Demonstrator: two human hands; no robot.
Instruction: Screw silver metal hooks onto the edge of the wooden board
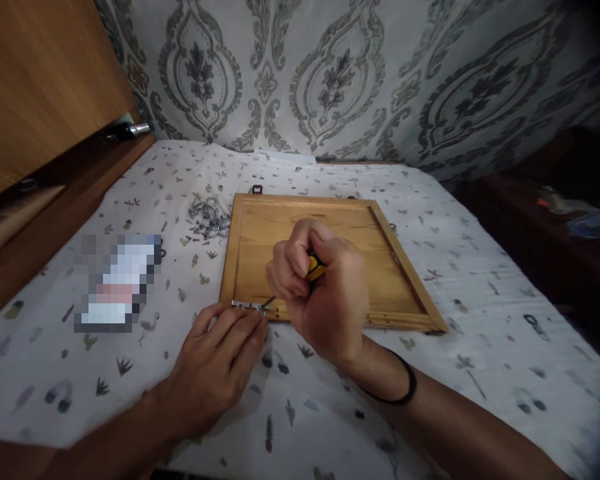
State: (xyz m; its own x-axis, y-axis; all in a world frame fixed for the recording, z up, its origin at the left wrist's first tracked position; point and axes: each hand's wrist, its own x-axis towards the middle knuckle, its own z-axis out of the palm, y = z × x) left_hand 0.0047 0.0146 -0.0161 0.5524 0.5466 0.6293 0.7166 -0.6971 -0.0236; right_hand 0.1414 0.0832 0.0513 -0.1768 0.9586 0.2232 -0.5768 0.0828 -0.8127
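Note:
A wooden panel (290, 247) with a raised frame lies flat on the patterned cloth. On its near edge, towards the left corner, sits a small silver metal hinge (240, 304). My left hand (220, 357) presses its fingertips against the hinge and the panel's edge, fingers close together. Above the panel my right hand (330, 293) is wrapped round a screwdriver (317, 268) with a yellow and black handle. The screwdriver's thin shaft slants down left to the hinge, close by my left fingertips. The tip's exact contact is too small to make out.
Loose metal hardware (210, 219) is heaped left of the panel. A blurred-out flat object (117, 283) lies further left. Wooden furniture (45, 87) borders the left side, with a dark metal-tipped item (133, 129) on its ledge. Patterned fabric (265, 73) rises behind.

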